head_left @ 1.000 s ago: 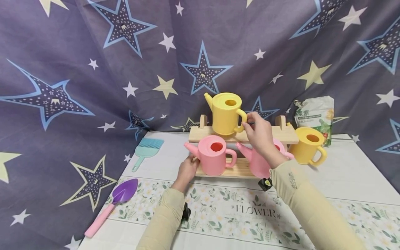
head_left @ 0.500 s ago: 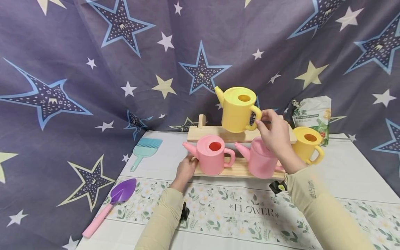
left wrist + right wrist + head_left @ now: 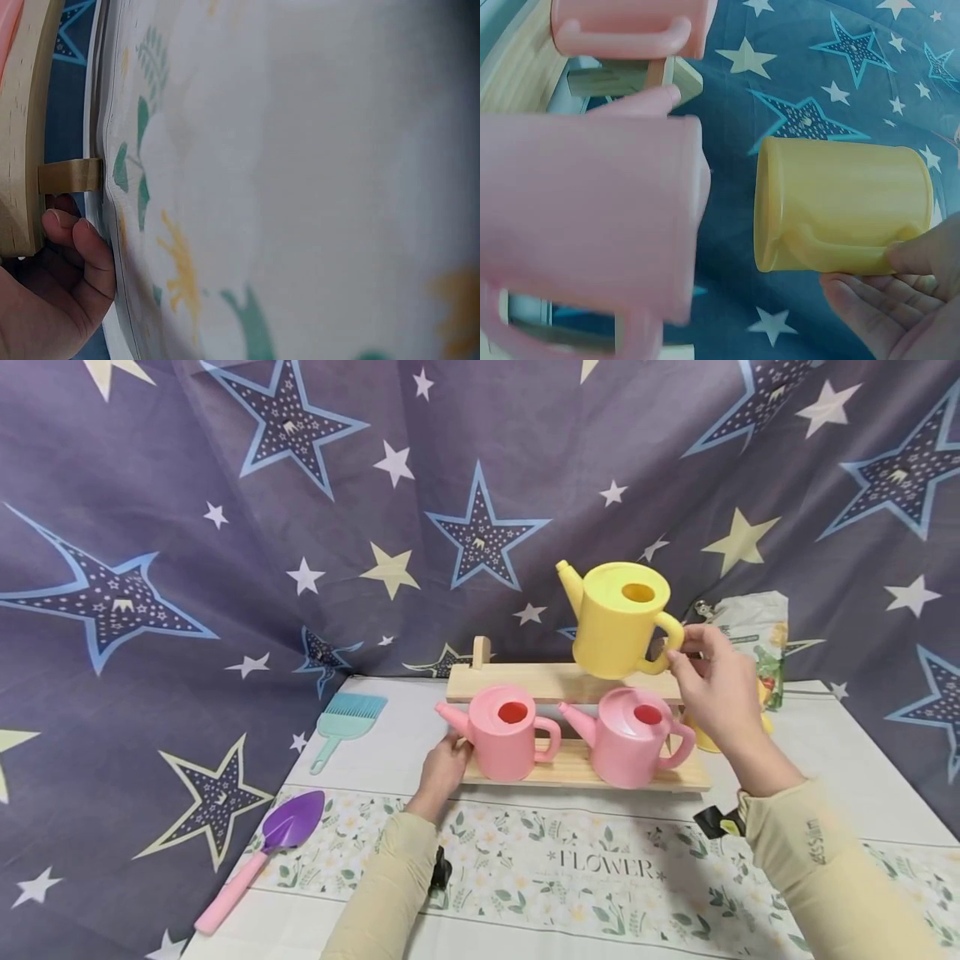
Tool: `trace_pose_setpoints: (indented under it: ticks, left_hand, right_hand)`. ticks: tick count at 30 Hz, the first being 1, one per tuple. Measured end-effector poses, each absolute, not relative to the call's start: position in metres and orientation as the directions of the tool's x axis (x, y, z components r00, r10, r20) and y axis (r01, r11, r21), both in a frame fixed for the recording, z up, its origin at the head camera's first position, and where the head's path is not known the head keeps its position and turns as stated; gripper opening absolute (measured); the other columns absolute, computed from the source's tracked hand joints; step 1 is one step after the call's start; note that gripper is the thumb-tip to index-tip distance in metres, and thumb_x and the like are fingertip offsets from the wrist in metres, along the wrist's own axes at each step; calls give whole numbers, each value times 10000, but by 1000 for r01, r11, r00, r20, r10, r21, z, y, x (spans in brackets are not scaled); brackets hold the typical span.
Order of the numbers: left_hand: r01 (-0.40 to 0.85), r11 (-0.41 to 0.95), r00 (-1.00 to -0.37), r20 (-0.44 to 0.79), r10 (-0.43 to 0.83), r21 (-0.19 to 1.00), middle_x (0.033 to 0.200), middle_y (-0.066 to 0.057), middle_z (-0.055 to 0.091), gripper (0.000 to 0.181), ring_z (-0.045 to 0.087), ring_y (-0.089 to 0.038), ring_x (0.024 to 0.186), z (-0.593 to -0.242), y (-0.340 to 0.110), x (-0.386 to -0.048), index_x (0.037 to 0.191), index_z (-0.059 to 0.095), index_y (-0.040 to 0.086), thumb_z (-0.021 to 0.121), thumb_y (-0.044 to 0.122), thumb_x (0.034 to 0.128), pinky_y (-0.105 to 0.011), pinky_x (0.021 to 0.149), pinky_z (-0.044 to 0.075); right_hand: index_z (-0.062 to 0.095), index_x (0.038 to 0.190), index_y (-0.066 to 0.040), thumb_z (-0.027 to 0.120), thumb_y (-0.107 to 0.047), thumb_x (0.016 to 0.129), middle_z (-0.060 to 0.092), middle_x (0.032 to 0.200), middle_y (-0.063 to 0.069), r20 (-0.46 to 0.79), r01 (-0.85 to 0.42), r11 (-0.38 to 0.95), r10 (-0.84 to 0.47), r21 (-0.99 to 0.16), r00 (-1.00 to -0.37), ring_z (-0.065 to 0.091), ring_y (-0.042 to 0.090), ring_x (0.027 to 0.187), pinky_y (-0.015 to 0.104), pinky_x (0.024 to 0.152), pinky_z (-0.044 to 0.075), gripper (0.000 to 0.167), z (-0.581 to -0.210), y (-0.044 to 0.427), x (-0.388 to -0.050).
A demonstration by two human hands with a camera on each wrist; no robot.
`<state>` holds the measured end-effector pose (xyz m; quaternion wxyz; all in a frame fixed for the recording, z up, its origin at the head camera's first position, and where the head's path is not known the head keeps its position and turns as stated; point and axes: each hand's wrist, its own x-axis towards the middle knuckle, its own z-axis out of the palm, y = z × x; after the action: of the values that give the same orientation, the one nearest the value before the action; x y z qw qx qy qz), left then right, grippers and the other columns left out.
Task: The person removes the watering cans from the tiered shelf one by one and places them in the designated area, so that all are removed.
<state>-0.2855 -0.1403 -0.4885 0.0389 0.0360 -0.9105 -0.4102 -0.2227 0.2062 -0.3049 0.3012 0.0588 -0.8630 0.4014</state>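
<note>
Currently aloft: yellow cylindrical watering can, close to upright, above the right part of a two-tier pale wooden shelf, not touching it. Spout points left, round opening on top, looped handle on the right. Right hand pinches that handle between thumb and fingers; the right wrist view confirms the grip.

Left hand grips the left end of the lower tier, fingers curled under the board's edge.

On the lower tier, two matching pink watering cans, side by side and apart: one to the left, one to the right. Both upright, spouts left, handles right, red showing inside each opening.

Beyond the shelf's right end, mostly hidden by the right hand: second yellow watering can. Behind it, white pouch with green print.

Left side of the tabletop: teal hand brush, bristles away from the person; nearer, purple-bladed trowel with pink handle. Dark star-patterned cloth hangs behind.
</note>
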Motion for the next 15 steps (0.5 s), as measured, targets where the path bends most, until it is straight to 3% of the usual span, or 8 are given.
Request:
trace_pose_setpoints:
  ticks: [1, 4, 7, 11, 15]
  left_hand:
    - [-35, 660, -994, 40, -97, 751, 1322, -168, 593, 419, 544, -377, 1220, -489, -140, -285, 1363, 575, 153, 523, 341, 993, -541, 982, 426]
    - [-33, 659, -994, 42, -98, 751, 1324, -167, 592, 420, 542, -376, 1222, -489, -140, -285, 1363, 575, 150, 519, 345, 994, -544, 982, 425]
    - [-35, 659, -994, 40, -99, 752, 1326, -169, 590, 421, 539, -379, 1225, -489, -140, -285, 1361, 576, 145, 519, 343, 994, -548, 985, 421]
    - [-39, 662, -994, 41, -104, 748, 1319, -172, 594, 418, 543, -383, 1218, -489, -140, -284, 1358, 579, 147, 521, 339, 991, -550, 982, 422]
    - [-30, 666, -993, 52, -104, 746, 1312, -173, 599, 413, 549, -382, 1211, -489, -140, -285, 1352, 585, 145, 525, 333, 988, -549, 974, 427]
  right_hand:
    - [587, 1140, 36, 618, -97, 945, 684, 1045, 209, 575, -341, 680, 145, -649, -805, 714, 307, 840, 15, 676, 403, 238, -305, 210, -221]
    - [596, 1134, 25, 624, -91, 938, 685, 1071, 215, 590, -330, 698, 163, -635, -791, 684, 1, 760, -1, 657, 391, 229, -305, 223, -215]
    - [609, 1132, 13, 627, -86, 932, 694, 1065, 209, 605, -313, 717, 187, -622, -774, 492, -268, 686, -11, 626, 370, 223, -305, 233, -209]
    - [608, 1152, 21, 627, -78, 929, 689, 1056, 233, 609, -302, 718, 211, -627, -764, 442, -309, 666, -9, 607, 370, 244, -306, 248, -201]
    - [605, 1168, 20, 625, -88, 931, 686, 1075, 233, 610, -256, 749, 240, -611, -755, 507, -247, 681, -3, 606, 357, 261, -307, 264, -193]
